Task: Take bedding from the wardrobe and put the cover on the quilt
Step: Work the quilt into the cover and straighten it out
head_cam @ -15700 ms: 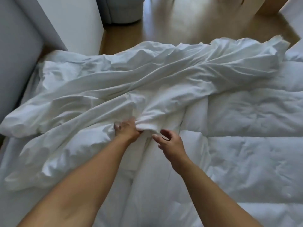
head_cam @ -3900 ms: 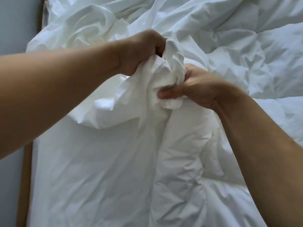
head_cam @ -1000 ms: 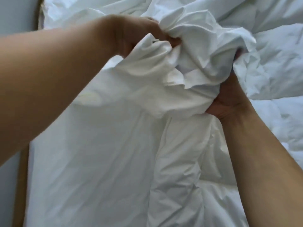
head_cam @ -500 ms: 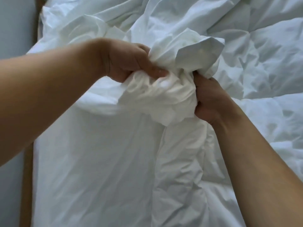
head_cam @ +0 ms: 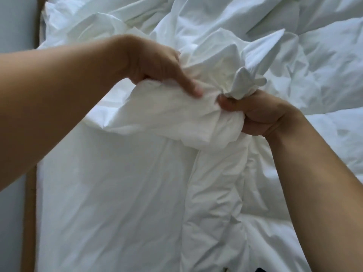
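The bedding is out of the wardrobe and on the bed, so that part looks done. The covering itself, I judge, has barely begun.

At the far left is a grey wall (head_cam: 13, 26), then a narrow brown wooden strip (head_cam: 29, 213) that I take for the bed's edge. Beside it the duvet cover (head_cam: 108, 203) lies flat and near me. It is thin, smooth white cloth with shallow, soft creases. Farther off it rises into a crumpled wad held between my hands.

My left hand (head_cam: 157, 69) curls its fingers round that wad from the far side, with the thumb pressed along its top. My right hand (head_cam: 261, 112) is a closed fist round a tight twist of the same cloth, and a small tuft pokes up out of the fist. Below the fist a plump, rounded ridge runs toward me; I cannot tell whether it is quilt or folded cover.

To the right and farther off lies the quilt (head_cam: 324, 79), uncovered. It is thick and puffy, stitched into pillowy panels with deep dimples.

What is left, as I judge it, is to find the cover's opening or corners, work the quilt inside, shake it flat and close it.
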The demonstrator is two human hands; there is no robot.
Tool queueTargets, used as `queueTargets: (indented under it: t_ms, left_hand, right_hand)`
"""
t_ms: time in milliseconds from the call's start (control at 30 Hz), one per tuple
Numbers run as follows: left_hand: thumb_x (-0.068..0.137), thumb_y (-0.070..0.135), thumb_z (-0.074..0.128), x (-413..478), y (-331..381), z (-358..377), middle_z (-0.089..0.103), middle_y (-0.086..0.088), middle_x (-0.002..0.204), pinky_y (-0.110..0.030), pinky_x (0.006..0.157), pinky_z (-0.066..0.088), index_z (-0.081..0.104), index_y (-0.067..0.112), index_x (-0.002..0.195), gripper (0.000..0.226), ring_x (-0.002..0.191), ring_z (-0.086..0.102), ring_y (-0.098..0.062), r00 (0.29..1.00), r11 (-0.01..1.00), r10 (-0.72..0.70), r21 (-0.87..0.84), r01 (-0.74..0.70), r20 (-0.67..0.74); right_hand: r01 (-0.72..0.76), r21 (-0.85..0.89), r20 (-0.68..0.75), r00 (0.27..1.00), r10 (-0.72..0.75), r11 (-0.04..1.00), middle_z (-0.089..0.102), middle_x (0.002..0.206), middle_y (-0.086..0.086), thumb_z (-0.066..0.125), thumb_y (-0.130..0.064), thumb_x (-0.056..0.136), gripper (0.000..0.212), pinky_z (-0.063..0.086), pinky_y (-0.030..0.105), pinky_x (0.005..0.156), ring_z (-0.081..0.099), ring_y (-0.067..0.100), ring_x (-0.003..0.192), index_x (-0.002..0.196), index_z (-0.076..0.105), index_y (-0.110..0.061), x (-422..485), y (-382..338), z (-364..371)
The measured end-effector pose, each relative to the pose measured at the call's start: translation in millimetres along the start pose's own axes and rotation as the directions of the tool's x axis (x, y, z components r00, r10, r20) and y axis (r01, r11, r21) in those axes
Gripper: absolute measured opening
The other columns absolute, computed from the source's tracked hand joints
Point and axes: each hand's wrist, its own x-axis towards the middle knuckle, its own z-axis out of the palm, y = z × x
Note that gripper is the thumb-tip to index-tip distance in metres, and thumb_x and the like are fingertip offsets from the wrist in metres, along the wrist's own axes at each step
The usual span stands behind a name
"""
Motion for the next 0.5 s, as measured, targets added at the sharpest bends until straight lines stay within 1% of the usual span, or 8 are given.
queueTargets:
  t_ms: [100,133,200,233,300,367,433,500]
  left_hand:
    - [0.067,0.013,0.083,5.4,-5.2,9.3,0.076,-0.007,0.112,-0.040,0.079,0.062,0.073,0.016,0.115,0.049,0.103,0.074,-0.025,0.999,0.986,-0.008,0.165,0.000,0.047]
    - [0.071,0.012,0.080,7.1,-8.9,13.1,0.076,-0.005,0.112,-0.035,0.077,0.062,0.072,0.017,0.114,0.044,0.103,0.074,-0.023,0.999,0.990,0.017,0.139,-0.023,0.042]
    - [0.075,0.010,0.075,7.8,-12.3,11.5,0.075,-0.008,0.114,-0.032,0.074,0.061,0.072,0.012,0.111,0.036,0.101,0.074,-0.023,0.997,0.991,0.070,-0.109,-0.074,-0.038]
    - [0.074,0.010,0.075,8.7,-14.8,6.0,0.075,-0.012,0.114,-0.034,0.072,0.061,0.072,0.008,0.111,0.036,0.099,0.074,-0.025,0.991,0.962,0.073,-0.252,-0.099,-0.114]
    - [0.074,0.011,0.073,10.1,-18.7,-3.7,0.073,-0.016,0.116,-0.037,0.073,0.061,0.072,0.002,0.112,0.039,0.099,0.074,-0.028,0.979,0.910,0.019,-0.402,-0.101,-0.203]
    - [0.081,0.013,0.068,13.5,-20.4,-4.6,0.072,-0.017,0.119,-0.040,0.080,0.060,0.071,0.002,0.117,0.038,0.104,0.072,-0.031,0.991,0.900,-0.007,-0.433,-0.051,-0.132]
    - [0.087,0.013,0.061,19.8,-19.2,0.3,0.072,-0.017,0.118,-0.041,0.082,0.060,0.074,0.005,0.114,0.031,0.105,0.072,-0.032,0.996,0.892,-0.004,-0.450,-0.038,-0.092]
    - [0.090,0.011,0.054,25.9,-16.6,3.8,0.073,-0.017,0.114,-0.041,0.080,0.060,0.077,0.006,0.108,0.029,0.101,0.072,-0.032,0.993,0.879,0.015,-0.472,-0.069,-0.117]
  right_hand:
    - [0.058,0.060,-0.136,0.990,-0.049,0.997,0.059,0.139,0.021,0.065,-0.024,0.090,0.061,0.047,0.052,0.107,0.060,0.034,0.126,0.142,0.050,0.002,9.9,5.9,9.0]
    - [0.071,0.045,-0.189,0.980,-0.061,0.996,0.062,0.136,0.019,0.066,-0.030,0.089,0.061,0.047,0.052,0.107,0.062,0.033,0.124,0.141,0.051,0.000,13.2,6.5,12.7]
    - [0.090,0.042,-0.247,0.966,-0.077,0.995,0.067,0.130,0.014,0.067,-0.039,0.088,0.062,0.048,0.050,0.107,0.066,0.029,0.119,0.138,0.055,-0.004,15.3,9.3,16.5]
    - [0.090,0.031,-0.230,0.970,-0.081,0.995,0.069,0.127,0.012,0.068,-0.042,0.087,0.062,0.051,0.048,0.104,0.067,0.027,0.117,0.137,0.057,-0.007,13.7,11.8,16.6]
    - [0.040,-0.019,-0.104,0.994,-0.042,0.999,0.074,0.117,0.009,0.083,-0.042,0.074,0.065,0.059,0.041,0.087,0.072,0.024,0.107,0.128,0.064,-0.012,5.5,14.5,14.3]
    - [-0.028,-0.118,0.028,0.999,0.032,0.993,0.076,0.106,0.010,0.099,-0.033,0.053,0.064,0.061,0.035,0.076,0.074,0.025,0.099,0.110,0.076,-0.015,-2.6,11.0,9.5]
    - [-0.064,-0.178,0.039,0.997,0.072,0.982,0.076,0.110,0.013,0.101,-0.024,0.048,0.062,0.060,0.036,0.079,0.073,0.028,0.104,0.105,0.079,-0.015,-3.0,8.8,6.5]
    - [-0.023,-0.091,0.022,0.999,0.025,0.996,0.073,0.116,0.016,0.094,-0.013,0.061,0.052,0.059,0.038,0.084,0.070,0.032,0.110,0.110,0.077,-0.011,0.9,13.3,5.4]
